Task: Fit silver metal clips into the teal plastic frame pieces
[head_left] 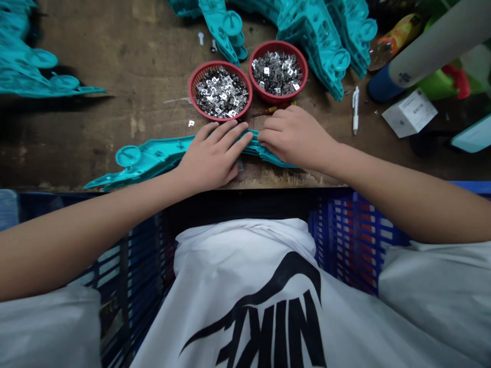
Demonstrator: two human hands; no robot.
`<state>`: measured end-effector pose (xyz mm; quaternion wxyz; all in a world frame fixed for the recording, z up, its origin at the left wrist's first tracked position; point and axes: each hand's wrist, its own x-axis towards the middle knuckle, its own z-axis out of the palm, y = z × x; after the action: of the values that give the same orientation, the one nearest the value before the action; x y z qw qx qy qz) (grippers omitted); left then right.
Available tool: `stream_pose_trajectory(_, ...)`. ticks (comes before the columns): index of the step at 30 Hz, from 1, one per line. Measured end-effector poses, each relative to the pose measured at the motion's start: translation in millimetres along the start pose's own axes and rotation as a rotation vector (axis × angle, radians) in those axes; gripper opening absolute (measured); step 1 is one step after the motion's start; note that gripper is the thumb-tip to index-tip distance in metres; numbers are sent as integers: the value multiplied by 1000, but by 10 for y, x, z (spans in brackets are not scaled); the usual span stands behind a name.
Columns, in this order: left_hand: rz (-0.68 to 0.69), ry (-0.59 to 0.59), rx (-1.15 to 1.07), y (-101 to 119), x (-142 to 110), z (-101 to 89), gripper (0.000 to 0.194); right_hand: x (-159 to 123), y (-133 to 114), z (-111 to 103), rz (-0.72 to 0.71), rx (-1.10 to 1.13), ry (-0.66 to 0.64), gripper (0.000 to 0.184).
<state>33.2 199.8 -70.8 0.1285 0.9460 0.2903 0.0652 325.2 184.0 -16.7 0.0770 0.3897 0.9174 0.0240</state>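
Observation:
A long teal plastic part [148, 161] lies along the near edge of the wooden table [126, 87]. My left hand [213, 156] rests flat on its middle, fingers stretched out and pressing down. My right hand [293, 137] sits just to the right, fingers curled and pinched against the same part; what is under the fingertips is hidden. Two red baskets of small metal clips, one on the left [220, 92] and one on the right [278, 71], stand just beyond both hands.
Stacks of teal parts lie at the back [318, 30] and far left [34, 71]. A white pen [355, 108], a small white box [409, 112] and a blue-ended roll [433, 46] are at the right. Blue crates [345, 230] stand below the table edge.

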Motion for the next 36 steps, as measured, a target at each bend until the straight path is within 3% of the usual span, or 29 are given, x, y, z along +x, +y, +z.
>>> stream_pose_trajectory(8, -5, -13, 42, -5, -1, 4, 93, -26, 95, 196, -78, 18, 171, 37)
stream_pose_trajectory(29, 6, -43, 12, -3, -8, -24, 92, -16, 80, 173, -79, 23, 131, 37)
stream_pose_trajectory(36, 1, -66, 23, 8, 0, -38, 100, -10, 70, 147, -61, 78, 91, 40)
